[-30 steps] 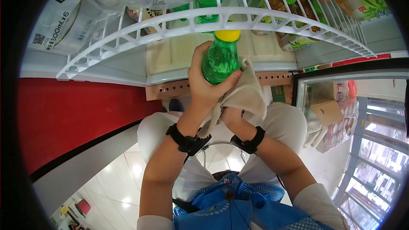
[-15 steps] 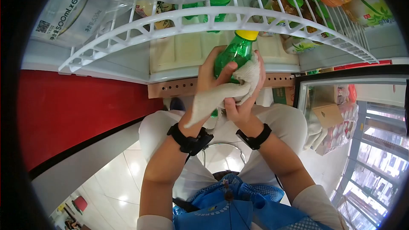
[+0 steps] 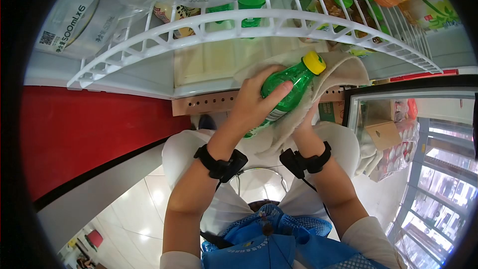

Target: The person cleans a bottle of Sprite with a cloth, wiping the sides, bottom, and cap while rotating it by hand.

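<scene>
A green plastic bottle (image 3: pixel 298 80) with a yellow cap is tilted toward the upper right, in front of the open fridge. My left hand (image 3: pixel 253 100) is wrapped round its body, the thumb across the front. Along the bottle's right side, a whitish cloth (image 3: pixel 344 71) hangs spread out, its upper end blurred by motion. My right hand (image 3: pixel 306 121) is behind the cloth and holds it; most of its fingers are hidden.
A white wire shelf (image 3: pixel 239 24) curves just above my hands, with bottles and a wrapped water pack (image 3: pixel 74 25) on it. The glass fridge door (image 3: pixel 386 94) stands open at right. A red panel (image 3: pixel 94 129) is at left.
The bottle has tipped to the right and come lower. The cloth, bunched round the bottle before, is now spread out to the right, and my right hand has moved behind it.
</scene>
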### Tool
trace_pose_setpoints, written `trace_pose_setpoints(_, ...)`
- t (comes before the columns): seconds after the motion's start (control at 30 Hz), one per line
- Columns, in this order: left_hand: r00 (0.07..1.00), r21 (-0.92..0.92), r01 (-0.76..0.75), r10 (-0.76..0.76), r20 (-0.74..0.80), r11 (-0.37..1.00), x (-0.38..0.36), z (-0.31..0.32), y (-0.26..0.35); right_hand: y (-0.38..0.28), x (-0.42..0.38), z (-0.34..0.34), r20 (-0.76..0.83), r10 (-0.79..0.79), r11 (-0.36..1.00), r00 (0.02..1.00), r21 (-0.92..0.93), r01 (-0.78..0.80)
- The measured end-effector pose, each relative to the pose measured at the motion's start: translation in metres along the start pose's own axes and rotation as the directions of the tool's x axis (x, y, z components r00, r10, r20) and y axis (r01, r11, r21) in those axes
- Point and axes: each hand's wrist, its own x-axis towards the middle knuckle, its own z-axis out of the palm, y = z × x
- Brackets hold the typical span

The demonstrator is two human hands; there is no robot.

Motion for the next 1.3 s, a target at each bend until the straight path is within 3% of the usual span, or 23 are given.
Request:
trace_pose_setpoints(0.03,1.0,-0.014,0.011,-0.011,0.018,1.0,0.0,0.0,0.002,0.0,0.005,-0.005,0.083,0.14,0.938,0.987,0.308,-0.159)
trace_pose_setpoints(0.1,0.999,-0.027,0.024,-0.023,0.035,0.999,0.0,0.0,0.001,0.0,0.013,-0.016,0.141,0.188,0.947,0.972,0.235,-0.217)
trace_pose_setpoints(0.17,0.997,-0.015,-0.024,0.025,0.066,1.0,0.0,0.001,-0.004,0.0,0.016,-0.022,0.237,0.47,0.757,0.85,0.386,-0.526)
trace_pose_setpoints(0.2,0.997,-0.017,-0.025,0.026,0.068,1.0,-0.001,0.001,-0.005,0.0,0.016,-0.023,0.235,0.469,0.758,0.851,0.386,-0.525)
trace_pose_setpoints(0.3,0.995,-0.079,0.045,-0.038,0.087,0.996,-0.005,0.002,-0.002,0.002,0.011,-0.021,0.219,0.389,0.919,0.895,-0.031,-0.392)
trace_pose_setpoints(0.37,0.998,-0.057,-0.004,0.001,-0.068,0.998,-0.007,0.004,-0.003,0.005,0.008,-0.018,0.234,0.332,0.916,0.914,-0.311,-0.253)
trace_pose_setpoints(0.4,0.998,-0.057,-0.005,0.001,-0.068,0.998,-0.007,0.004,-0.005,0.006,0.006,-0.018,0.247,0.302,0.882,0.921,-0.439,-0.172)
trace_pose_setpoints(0.47,0.971,-0.074,-0.089,0.069,-0.229,0.993,-0.006,0.004,-0.01,0.009,0.002,-0.017,0.281,0.246,0.749,0.928,-0.663,0.002)
trace_pose_setpoints(0.57,0.942,-0.242,-0.183,0.099,-0.321,0.953,-0.005,-0.002,-0.012,0.015,-0.002,-0.017,0.357,0.188,0.416,0.915,-0.873,0.254)
trace_pose_setpoints(0.6,0.933,-0.194,-0.221,0.148,-0.328,0.956,-0.005,-0.005,-0.009,0.026,-0.002,-0.021,0.462,0.181,0.604,0.868,-0.749,0.273)
trace_pose_setpoints(0.63,0.933,-0.195,-0.224,0.152,-0.327,0.955,-0.006,-0.006,-0.007,0.03,-0.002,-0.025,0.463,0.178,0.603,0.868,-0.749,0.275)
trace_pose_setpoints(0.7,0.884,-0.085,-0.384,0.339,-0.321,0.92,-0.006,-0.007,-0.004,0.024,-0.002,-0.017,0.474,0.15,0.673,0.868,-0.691,0.262)
trace_pose_setpoints(0.83,0.876,-0.053,-0.422,0.392,-0.279,0.905,-0.002,-0.016,-0.012,0.014,-0.011,0.004,0.491,0.11,0.801,0.864,-0.558,0.215)
trace_pose_setpoints(0.9,0.874,-0.1,-0.422,0.376,-0.307,0.901,-0.001,-0.016,-0.013,0.005,-0.014,0.013,0.492,0.084,0.851,0.867,-0.488,0.195)
trace_pose_setpoints(0.97,0.883,-0.183,-0.349,0.257,-0.394,0.919,0.003,-0.014,-0.009,0.0,-0.014,0.023,0.494,0.053,0.897,0.868,-0.406,0.176)
trace_pose_setpoints(1.03,0.883,-0.143,-0.345,0.27,-0.384,0.928,0.003,-0.019,-0.004,0.0,-0.014,0.029,0.492,0.04,0.916,0.87,-0.365,0.164)
trace_pose_setpoints(1.1,0.84,-0.068,-0.374,0.307,-0.447,0.925,0.008,-0.02,0.009,0.001,-0.01,0.032,0.452,0.14,0.985,0.881,-0.153,-0.077)
trace_pose_setpoints(1.13,0.844,-0.192,-0.293,0.159,-0.513,0.937,0.005,-0.014,0.018,0.013,-0.003,0.022,0.45,0.14,0.985,0.882,-0.155,-0.077)
trace_pose_setpoints(1.2,0.82,-0.218,-0.248,0.085,-0.566,0.944,0.01,-0.026,0.005,0.038,0.009,0.002,0.467,0.073,0.789,0.882,-0.568,0.236)
trace_pose_setpoints(1.23,0.787,-0.24,-0.206,0.015,-0.617,0.949,0.011,-0.031,-0.001,0.042,0.006,-0.001,0.469,0.075,0.79,0.88,-0.566,0.235)
trace_pose_setpoints(1.27,0.768,-0.425,-0.197,-0.13,-0.627,0.884,0.013,-0.031,0.007,0.039,0.002,0.007,0.225,0.178,0.966,0.958,-0.225,-0.127)
trace_pose_setpoints(1.3,0.768,-0.423,-0.198,-0.128,-0.627,0.884,0.013,-0.033,0.008,0.037,0.0,0.011,0.033,0.377,0.898,0.925,0.233,-0.374)
